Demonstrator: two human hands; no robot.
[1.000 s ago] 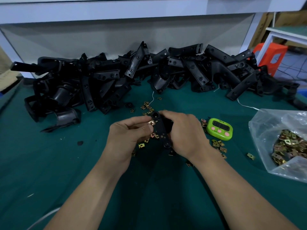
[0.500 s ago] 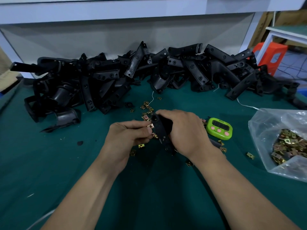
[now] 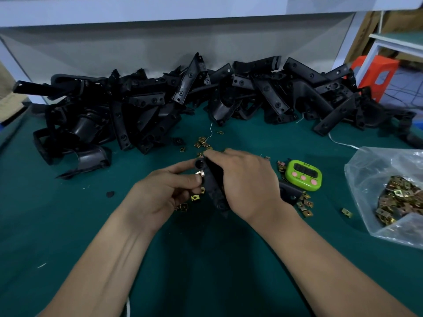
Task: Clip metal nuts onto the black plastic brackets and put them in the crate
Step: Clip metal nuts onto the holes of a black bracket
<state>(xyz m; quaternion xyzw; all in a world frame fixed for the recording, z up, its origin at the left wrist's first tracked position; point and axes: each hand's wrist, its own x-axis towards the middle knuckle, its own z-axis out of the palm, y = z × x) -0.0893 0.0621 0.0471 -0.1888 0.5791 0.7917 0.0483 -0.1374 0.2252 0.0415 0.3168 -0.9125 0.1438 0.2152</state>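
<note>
- My right hand (image 3: 247, 181) curls over the black bracket (image 3: 214, 179), gripping it over the green mat (image 3: 68, 213), mid-table.
- The bracket's long axis runs near-to-far. Its round-holed far end tips slightly left, and its near end pokes out below my right palm.
- My left hand (image 3: 164, 191) pinches a brass nut (image 3: 199, 173) between thumb and fingers against the bracket's left edge.
- Beneath lie loose nuts (image 3: 195, 197). The bracket pile (image 3: 206, 99) sits behind, and the nut bag (image 3: 398, 197) is well to the right.
</note>
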